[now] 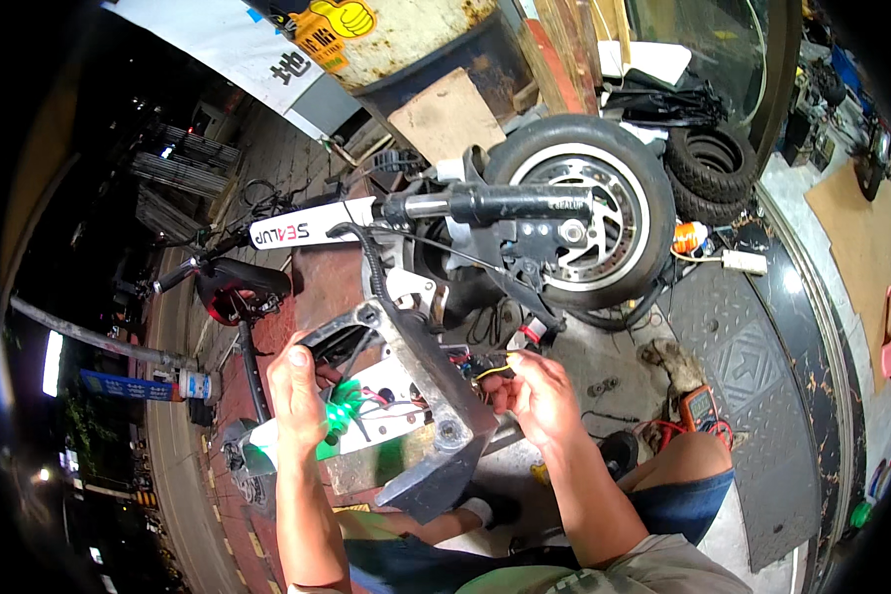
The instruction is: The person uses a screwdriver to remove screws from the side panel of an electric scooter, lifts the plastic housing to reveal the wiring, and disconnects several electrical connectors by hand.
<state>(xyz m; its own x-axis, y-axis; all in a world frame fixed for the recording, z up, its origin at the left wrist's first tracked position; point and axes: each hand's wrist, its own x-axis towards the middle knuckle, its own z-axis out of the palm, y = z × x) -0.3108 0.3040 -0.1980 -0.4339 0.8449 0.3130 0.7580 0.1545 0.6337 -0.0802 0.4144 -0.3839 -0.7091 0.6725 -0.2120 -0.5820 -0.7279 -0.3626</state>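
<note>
An electric scooter lies tipped over in front of me, its white stem pointing left and its front wheel with a brake disc at the far middle. My left hand is closed round the left edge of the scooter's dark grey body frame, thumb on top, other fingers partly hidden. Inside the opening are a white panel, loose wires and a patch of green glow. At the opening's right side, my right hand pinches a dark wire bundle with a yellow wire in it.
An orange multimeter with red leads lies by my right knee. Two loose tyres are stacked beyond the wheel. A dirty glove or rag lies on the floor near the metal ramp plate. Cardboard leans at the back.
</note>
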